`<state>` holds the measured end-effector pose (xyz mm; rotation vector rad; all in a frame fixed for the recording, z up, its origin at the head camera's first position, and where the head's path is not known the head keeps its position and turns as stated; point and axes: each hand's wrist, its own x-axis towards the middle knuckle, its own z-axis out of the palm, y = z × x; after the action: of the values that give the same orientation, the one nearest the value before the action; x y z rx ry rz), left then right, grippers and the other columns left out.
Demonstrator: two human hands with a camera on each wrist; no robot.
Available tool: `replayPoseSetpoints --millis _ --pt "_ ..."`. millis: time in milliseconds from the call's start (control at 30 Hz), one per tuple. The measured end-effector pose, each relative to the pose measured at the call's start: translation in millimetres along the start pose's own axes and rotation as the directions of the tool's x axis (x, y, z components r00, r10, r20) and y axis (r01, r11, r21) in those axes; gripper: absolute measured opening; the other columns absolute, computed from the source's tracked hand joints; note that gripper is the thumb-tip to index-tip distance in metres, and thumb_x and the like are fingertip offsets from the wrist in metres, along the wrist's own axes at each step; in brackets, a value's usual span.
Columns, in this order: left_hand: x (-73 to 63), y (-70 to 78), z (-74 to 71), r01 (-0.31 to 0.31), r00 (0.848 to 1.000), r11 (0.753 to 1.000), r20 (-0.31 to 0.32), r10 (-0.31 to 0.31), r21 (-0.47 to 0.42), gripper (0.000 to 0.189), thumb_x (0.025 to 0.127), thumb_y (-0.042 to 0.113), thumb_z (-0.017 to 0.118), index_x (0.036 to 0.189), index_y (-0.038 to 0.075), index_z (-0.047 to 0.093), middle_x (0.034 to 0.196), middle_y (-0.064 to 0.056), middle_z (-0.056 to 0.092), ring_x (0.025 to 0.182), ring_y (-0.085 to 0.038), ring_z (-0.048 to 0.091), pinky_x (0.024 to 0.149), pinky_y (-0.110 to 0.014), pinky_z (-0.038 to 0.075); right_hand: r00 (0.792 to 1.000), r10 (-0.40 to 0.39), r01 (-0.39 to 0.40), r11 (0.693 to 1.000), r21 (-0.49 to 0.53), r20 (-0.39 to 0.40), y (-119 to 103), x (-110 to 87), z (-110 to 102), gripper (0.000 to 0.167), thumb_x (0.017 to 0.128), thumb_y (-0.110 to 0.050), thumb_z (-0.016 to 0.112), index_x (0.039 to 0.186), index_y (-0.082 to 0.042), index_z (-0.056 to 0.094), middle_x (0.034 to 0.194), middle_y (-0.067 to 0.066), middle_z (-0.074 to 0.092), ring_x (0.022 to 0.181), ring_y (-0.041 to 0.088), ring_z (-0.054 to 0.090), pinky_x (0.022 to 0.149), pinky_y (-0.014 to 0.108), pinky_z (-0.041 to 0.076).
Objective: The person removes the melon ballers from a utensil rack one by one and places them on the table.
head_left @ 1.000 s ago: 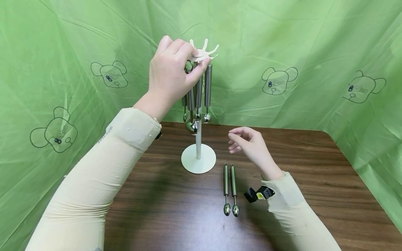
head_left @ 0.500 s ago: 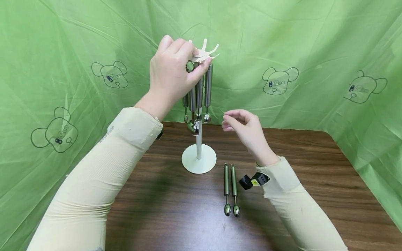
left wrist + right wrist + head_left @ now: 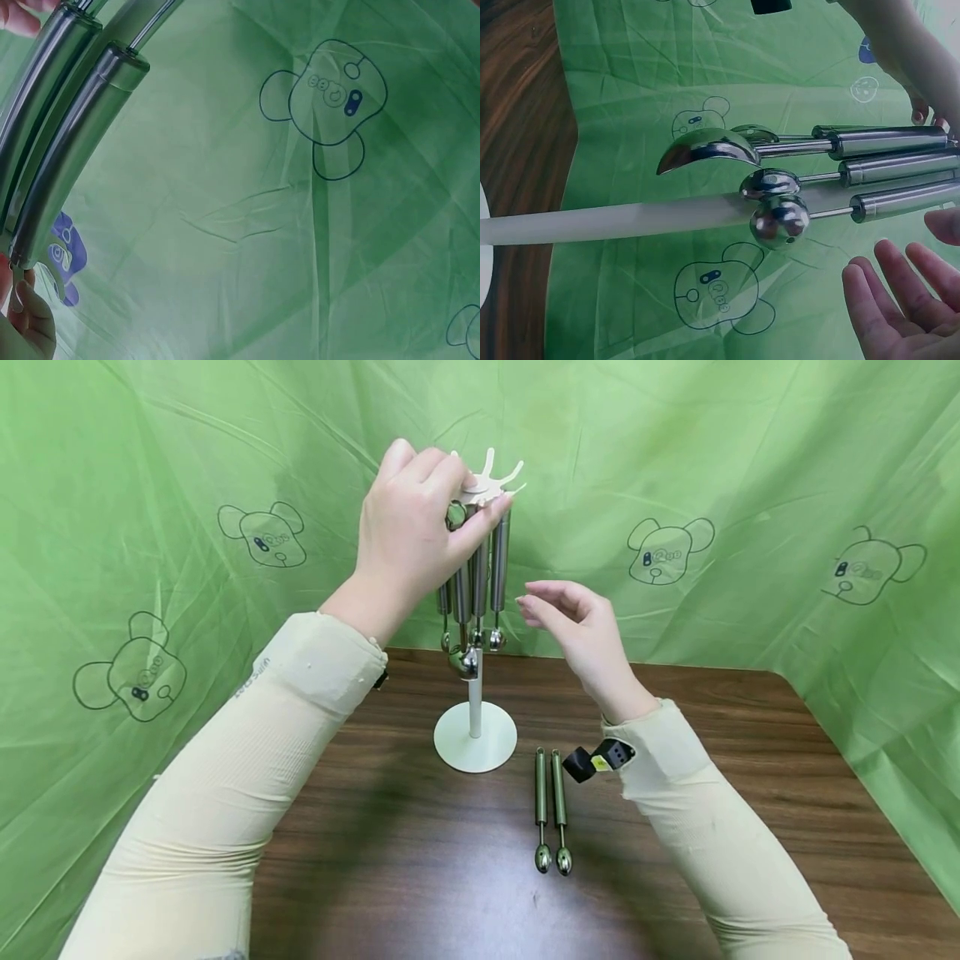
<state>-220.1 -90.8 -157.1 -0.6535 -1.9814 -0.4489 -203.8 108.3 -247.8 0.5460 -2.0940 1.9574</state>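
Observation:
My left hand (image 3: 411,518) pinches the white hooked top (image 3: 491,485) of an upright stand between thumb and fingers. Several steel scoops (image 3: 480,577) with long handles hang from its hooks. One, a larger scoop (image 3: 705,150), has a wide bowl, while the small scoops (image 3: 780,221) end in little rounded bowls. My right hand (image 3: 581,627) is raised just right of the hanging scoops, fingers loosely bent and holding nothing; the right wrist view shows it apart from the handles. Two more small scoops (image 3: 542,793) lie side by side on the table, handles pointing away.
The stand's round white base (image 3: 476,760) and pole (image 3: 476,693) rise from a dark wooden table (image 3: 750,793). Green cloth (image 3: 570,435) printed with bear-like heads walls in the back and both sides.
My right hand has risen and moved left, toward the hanging scoops. My left hand keeps its hold on the stand's top, and the hanging scoops have shifted very slightly right.

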Motion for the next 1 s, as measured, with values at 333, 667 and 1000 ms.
replayPoseSetpoints --millis 333,667,1000 --pt "0.0 -0.3 -0.8 -0.014 1.0 1.0 0.007 0.014 0.008 0.051 0.094 0.052 0.061 0.09 0.001 0.066 0.092 -0.01 0.072 0.083 -0.031 0.049 0.07 -0.038 0.043 0.998 -0.01 0.008 0.999 0.032 0.058 -4 13.0 7 0.032 0.097 -0.011 0.062 0.124 0.005 0.063 0.116 0.02 0.069 0.089 0.014 0.071 0.087 0.029 0.058" --pt "0.7 -0.7 -2.3 -0.024 1.0 1.0 0.013 0.024 0.005 0.052 0.094 0.052 0.06 0.09 0.001 0.066 0.09 -0.011 0.072 0.082 -0.032 0.05 0.074 -0.04 0.042 0.992 0.011 -0.019 0.998 0.057 0.128 -11 25.3 13 0.034 0.096 -0.007 0.063 0.126 0.007 0.061 0.111 0.006 0.07 0.087 0.01 0.069 0.086 0.03 0.059" --pt "0.4 -0.2 -2.9 -0.013 1.0 1.0 0.021 0.013 0.009 0.051 0.094 0.051 0.061 0.091 0.001 0.066 0.091 -0.011 0.072 0.082 -0.032 0.05 0.073 -0.04 0.043 0.989 -0.002 -0.001 1.0 0.016 0.148 -17 26.7 15 0.034 0.093 -0.004 0.065 0.125 0.007 0.062 0.098 -0.005 0.07 0.085 0.008 0.068 0.08 0.028 0.059"
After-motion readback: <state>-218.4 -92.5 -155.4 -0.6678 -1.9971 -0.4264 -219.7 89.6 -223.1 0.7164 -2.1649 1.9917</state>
